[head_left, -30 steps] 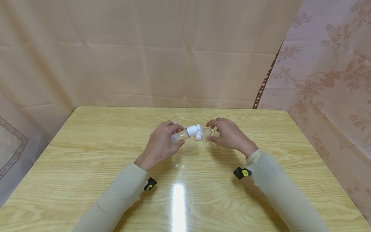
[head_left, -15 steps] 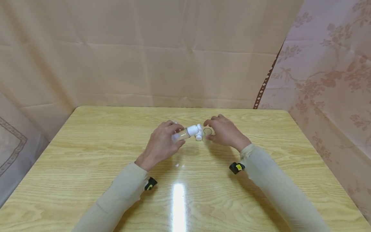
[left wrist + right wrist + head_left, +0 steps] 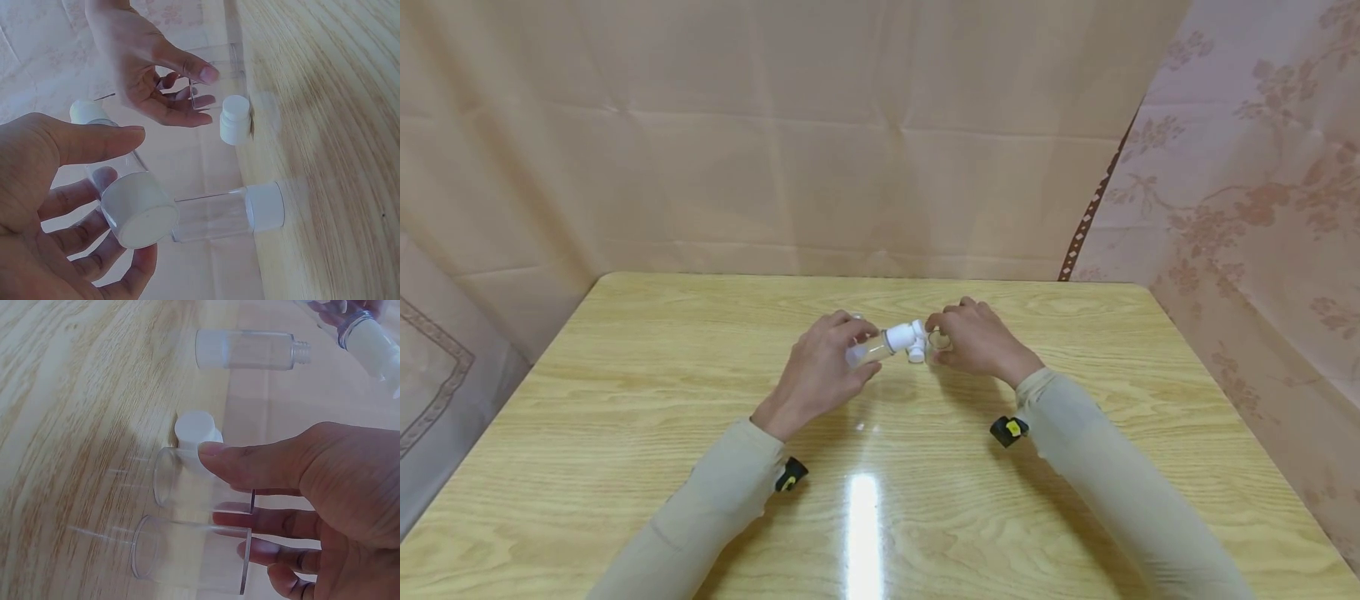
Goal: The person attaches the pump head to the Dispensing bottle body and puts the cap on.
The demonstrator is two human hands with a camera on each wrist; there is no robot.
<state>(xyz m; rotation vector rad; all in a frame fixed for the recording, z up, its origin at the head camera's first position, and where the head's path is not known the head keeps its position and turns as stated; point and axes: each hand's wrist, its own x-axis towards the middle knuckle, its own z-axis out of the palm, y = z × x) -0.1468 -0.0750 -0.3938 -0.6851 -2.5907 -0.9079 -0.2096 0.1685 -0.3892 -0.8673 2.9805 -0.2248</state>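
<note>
My left hand [image 3: 820, 367] grips a tilted clear bottle [image 3: 140, 209] with a white base; its white top [image 3: 898, 336] points toward the right hand. Thumb and fingers of my right hand [image 3: 985, 342] are around a clear cylindrical cap [image 3: 203, 478], its rim between them. Beside it, in the right wrist view, a second clear cap [image 3: 190, 553] stands on the table. Close to the right thumb is a small white stepped piece [image 3: 235, 122], upright on the table. The right hand covers the second cap in the head view.
Another clear bottle [image 3: 259, 350] with a white base and a bare threaded neck stands upright on the wood-grain table [image 3: 700, 333], mostly behind the left hand in the head view. Beige curtains [image 3: 850, 167] hang behind the table, with floral cloth [image 3: 1247, 208] at the right.
My right hand has moved left and its fingers have closed in around the nearer clear cap. The left hand and its bottle have hardly moved.
</note>
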